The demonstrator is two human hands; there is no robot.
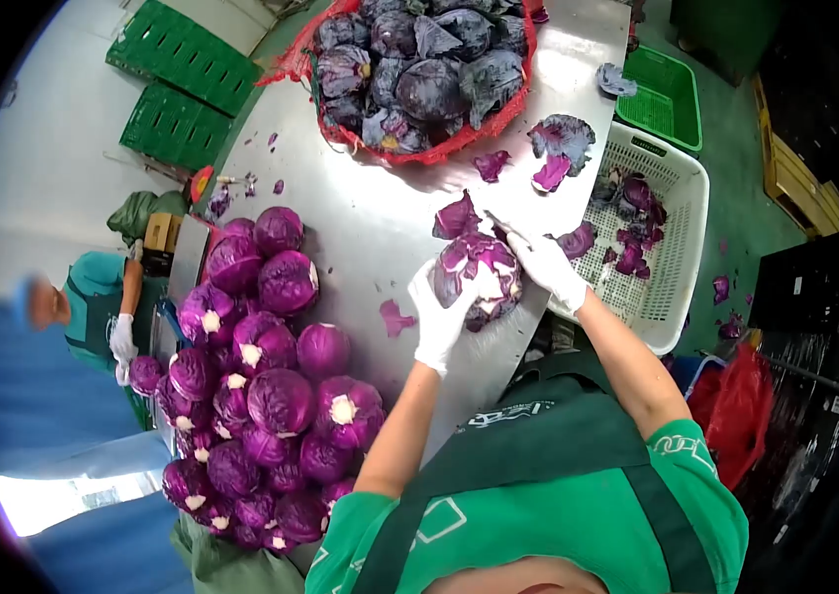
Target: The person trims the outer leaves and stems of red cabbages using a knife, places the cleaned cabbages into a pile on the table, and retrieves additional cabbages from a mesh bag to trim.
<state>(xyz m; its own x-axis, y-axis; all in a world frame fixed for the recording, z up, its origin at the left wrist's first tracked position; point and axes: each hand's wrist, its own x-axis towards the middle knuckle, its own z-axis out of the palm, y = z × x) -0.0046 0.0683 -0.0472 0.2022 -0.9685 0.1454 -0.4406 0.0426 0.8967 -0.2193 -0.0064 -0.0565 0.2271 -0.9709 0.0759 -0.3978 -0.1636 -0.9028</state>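
Observation:
A partly trimmed red cabbage [487, 267], its pale leaf ribs showing, rests on the metal table in front of me. My left hand [441, 315], in a white glove, is closed round its near left side. On the right side of the cabbage, my white-gloved right hand [550, 267] has its fingers bent together by the leaves; whatever they may hold is too small to make out. Loose purple leaves lie around, one leaf [456, 216] just beyond the cabbage and a small piece [396, 318] left of my left hand.
A red net sack [419, 156] full of dark cabbages stands at the far side. Trimmed cabbages [281, 401] are heaped at left. A white basket [682, 247] with leaf scraps and a green crate [677, 94] stand right. Another person [93, 307] works beyond the heap.

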